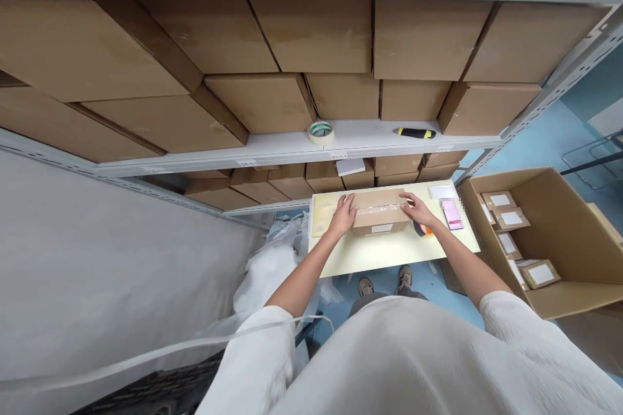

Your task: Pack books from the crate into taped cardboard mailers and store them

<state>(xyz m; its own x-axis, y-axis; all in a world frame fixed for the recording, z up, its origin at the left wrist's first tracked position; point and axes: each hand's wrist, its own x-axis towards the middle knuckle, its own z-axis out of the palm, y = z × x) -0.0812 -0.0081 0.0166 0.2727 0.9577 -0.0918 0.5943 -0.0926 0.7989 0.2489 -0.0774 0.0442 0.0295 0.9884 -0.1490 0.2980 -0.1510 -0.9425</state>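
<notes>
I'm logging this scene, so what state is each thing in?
Brown cardboard box with white label: closed, seam taped.
Left hand, right hand: touching that box.
Large brown cardboard carton: open, packages inside.
Brown cardboard boxes on grey metal shelf: closed.
Cream tape roll: lying flat.
Black-and-yellow utility knife: lying flat, blade unclear.

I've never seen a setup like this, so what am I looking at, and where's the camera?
There's no machine here, just a person working bare-handed. The single picture comes from a camera worn on the head, looking forward and down. The left hand and right hand touch opposite ends of a cardboard box with clear tape across its top. Beneath it is a pale table, with what may be a phone on the right. The shelf ahead bears a roll of tape and a black-and-yellow cutter. At the right, a large open carton contains smaller labelled boxes.
</notes>
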